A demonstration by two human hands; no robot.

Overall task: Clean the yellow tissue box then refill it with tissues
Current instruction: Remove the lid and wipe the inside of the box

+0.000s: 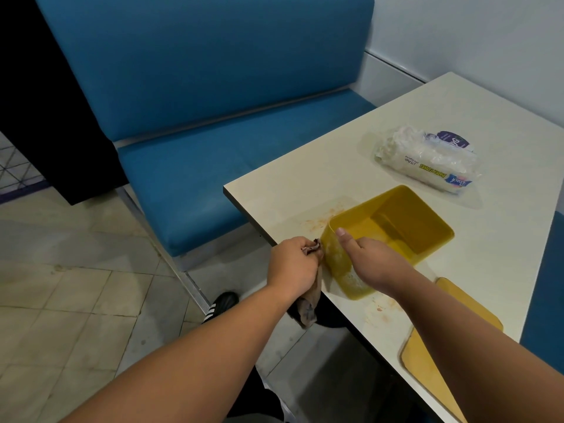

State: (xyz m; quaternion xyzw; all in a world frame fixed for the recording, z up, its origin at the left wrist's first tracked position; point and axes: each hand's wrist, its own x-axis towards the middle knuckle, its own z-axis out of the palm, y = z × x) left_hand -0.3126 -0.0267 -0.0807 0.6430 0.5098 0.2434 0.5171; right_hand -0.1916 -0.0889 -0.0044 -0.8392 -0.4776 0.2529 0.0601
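The yellow tissue box (406,221) sits open and empty near the table's left edge, its lid off. My right hand (370,261) grips its near rim, thumb on the outer wall and fingers inside. My left hand (291,267) holds a crumpled brownish cloth (308,303) against the box's outer left wall; the cloth's tail hangs below the table edge. A plastic pack of paper towels (427,160) lies farther back on the table.
The cream table (320,178) has orange-brown stains beside the box and near my right forearm. A flat yellow lid (427,352) lies at the near right. A blue bench seat (195,160) stands left of the table. Tiled floor and my shoe (221,305) lie below.
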